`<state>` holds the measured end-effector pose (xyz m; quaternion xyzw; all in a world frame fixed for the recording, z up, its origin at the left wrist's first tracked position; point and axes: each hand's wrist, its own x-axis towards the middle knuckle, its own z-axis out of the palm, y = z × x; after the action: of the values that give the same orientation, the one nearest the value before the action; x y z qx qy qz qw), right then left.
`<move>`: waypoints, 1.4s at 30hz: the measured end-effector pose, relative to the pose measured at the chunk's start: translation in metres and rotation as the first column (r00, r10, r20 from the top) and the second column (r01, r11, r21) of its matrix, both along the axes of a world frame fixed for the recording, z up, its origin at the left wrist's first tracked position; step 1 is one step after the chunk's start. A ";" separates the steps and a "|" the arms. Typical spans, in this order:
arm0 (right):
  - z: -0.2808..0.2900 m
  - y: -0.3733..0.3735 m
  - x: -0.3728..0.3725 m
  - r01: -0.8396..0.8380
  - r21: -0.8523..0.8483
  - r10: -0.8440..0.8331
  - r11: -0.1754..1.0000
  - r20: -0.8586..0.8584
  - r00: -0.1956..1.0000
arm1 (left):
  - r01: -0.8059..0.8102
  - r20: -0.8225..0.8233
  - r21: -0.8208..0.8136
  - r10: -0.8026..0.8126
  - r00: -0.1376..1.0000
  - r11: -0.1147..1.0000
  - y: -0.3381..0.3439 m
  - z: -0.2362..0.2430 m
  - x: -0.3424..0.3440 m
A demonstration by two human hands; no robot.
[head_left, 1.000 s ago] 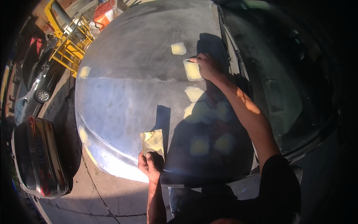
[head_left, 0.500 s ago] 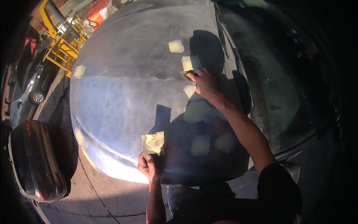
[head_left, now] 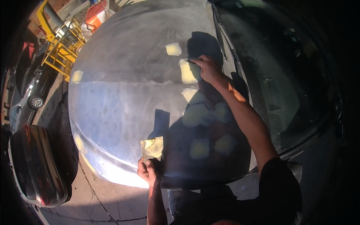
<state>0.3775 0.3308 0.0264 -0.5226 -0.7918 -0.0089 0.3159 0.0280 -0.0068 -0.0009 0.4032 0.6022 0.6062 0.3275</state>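
Note:
My left hand [head_left: 149, 170], at the lower middle, grips a small rectangular board [head_left: 152, 148] smeared with pale yellow paste. My right hand [head_left: 209, 69] pinches a thin spreader [head_left: 190, 60] at the upper edge of a pale yellow patch [head_left: 189, 75] on the car's sanded grey hood [head_left: 120, 56]. More patches [head_left: 173, 49] dot the hood above, below and at its far left edge; the lower ones [head_left: 199, 149] lie in my shadow.
A windscreen [head_left: 273, 90] and its lower trim flank the hood on the right. Two parked cars [head_left: 37, 165] stand at left, below yellow metal railings [head_left: 60, 56] and an orange-and-white bag [head_left: 97, 15]. Cracked concrete [head_left: 93, 202] shows below.
Half a second ago my right hand dipped to the lower edge of the patch; now it is back at the upper edge. My left hand and board sit slightly lower in the picture.

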 end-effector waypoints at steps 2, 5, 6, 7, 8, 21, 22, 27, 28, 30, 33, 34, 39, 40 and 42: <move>-0.005 0.005 -0.005 -0.033 0.008 0.033 0.999 -0.017 0.999 | -0.018 -0.026 0.024 0.019 0.999 1.000 0.000 0.001 0.001; -0.019 0.000 -0.002 -0.015 0.012 0.014 1.000 0.023 1.000 | 0.007 0.011 0.019 -0.007 1.000 1.000 0.000 0.003 0.002; -0.030 -0.009 -0.001 0.001 0.042 -0.002 0.999 0.037 0.999 | 0.006 0.011 0.006 -0.006 1.000 1.000 0.000 0.004 0.002; -0.033 -0.018 -0.002 0.010 0.076 -0.014 0.997 0.053 0.998 | -0.001 0.013 -0.004 0.001 1.000 1.000 0.000 0.005 0.002; -0.035 -0.029 0.001 -0.001 0.069 -0.005 0.998 0.079 0.997 | -0.007 0.015 -0.013 0.007 1.000 1.000 0.001 0.006 0.002; -0.006 0.030 0.018 0.082 -0.121 -0.071 0.989 0.090 0.993 | -0.006 0.152 0.033 0.001 0.988 0.999 0.002 0.010 0.007; -0.001 0.024 0.012 0.089 -0.124 -0.073 0.988 0.125 0.989 | -0.001 0.167 0.037 -0.005 0.986 0.999 0.000 0.004 0.005; -0.010 -0.055 -0.014 0.141 -0.080 -0.126 0.987 0.169 0.978 | -0.008 0.014 -0.005 0.008 1.000 1.000 0.002 0.000 0.001; -0.012 -0.073 -0.021 0.146 -0.055 -0.135 0.988 0.176 0.975 | 0.005 0.037 -0.016 -0.004 0.999 1.000 0.001 0.001 0.001; -0.014 -0.106 -0.033 0.131 -0.035 -0.123 0.991 0.164 0.979 | 0.025 0.050 -0.027 -0.024 0.998 0.999 -0.001 0.005 0.001; -0.006 -0.111 -0.026 0.105 -0.136 -0.098 0.985 0.056 0.994 | 0.022 0.025 -0.017 -0.021 0.999 1.000 -0.001 0.007 0.002; 0.000 -0.107 -0.023 0.096 -0.199 -0.098 0.975 0.001 0.995 | 0.012 0.021 -0.015 -0.012 1.000 1.000 -0.001 0.004 0.001; 0.015 -0.030 -0.006 0.143 -0.056 -0.138 0.988 0.085 0.987 | 0.000 0.026 -0.007 0.000 1.000 1.000 -0.001 0.001 0.001; 0.015 -0.016 -0.005 0.130 -0.037 -0.126 0.991 0.091 0.988 | -0.006 0.037 0.012 0.006 0.999 1.000 0.001 0.001 0.002; 0.011 -0.001 -0.008 0.168 -0.077 -0.162 0.983 0.079 0.984 | -0.011 0.053 0.033 0.009 0.999 0.999 0.001 0.002 0.003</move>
<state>0.3696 0.3300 0.0371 -0.5986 -0.7562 -0.0211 0.2634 0.0308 -0.0059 0.0009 0.3893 0.5852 0.6283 0.3336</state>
